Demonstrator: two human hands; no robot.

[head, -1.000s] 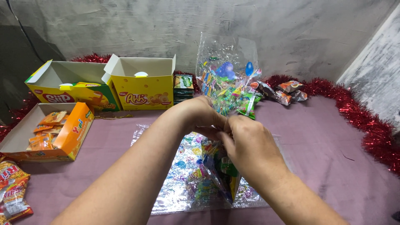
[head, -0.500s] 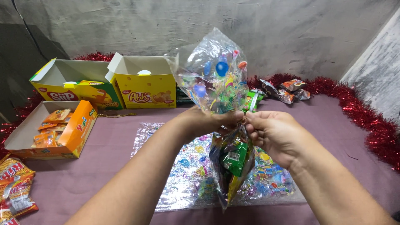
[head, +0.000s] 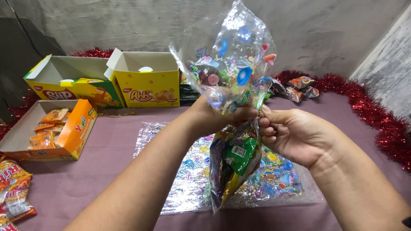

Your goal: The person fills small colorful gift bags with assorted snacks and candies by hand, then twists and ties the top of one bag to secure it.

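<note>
My left hand (head: 214,117) grips the gathered neck of a clear printed plastic bag (head: 233,64) whose loose top fans upward. Below the grip the bag's filled part (head: 233,162) hangs down, packed with green, yellow and red snack packets. My right hand (head: 295,132) pinches the same neck from the right, fingertips touching the plastic next to my left fingers. The bag is held above a flat sheet of printed clear wrap (head: 188,184) lying on the mauve tablecloth.
An open orange box of snack packets (head: 64,137) lies at left, two open yellow boxes (head: 147,85) stand behind it. Loose packets (head: 13,188) lie at the lower left and more (head: 299,87) at the back right. Red tinsel (head: 376,115) edges the table.
Both hands have lifted the bag higher and gathered its neck tighter. My right hand has moved from the bag's lower part up to the neck.
</note>
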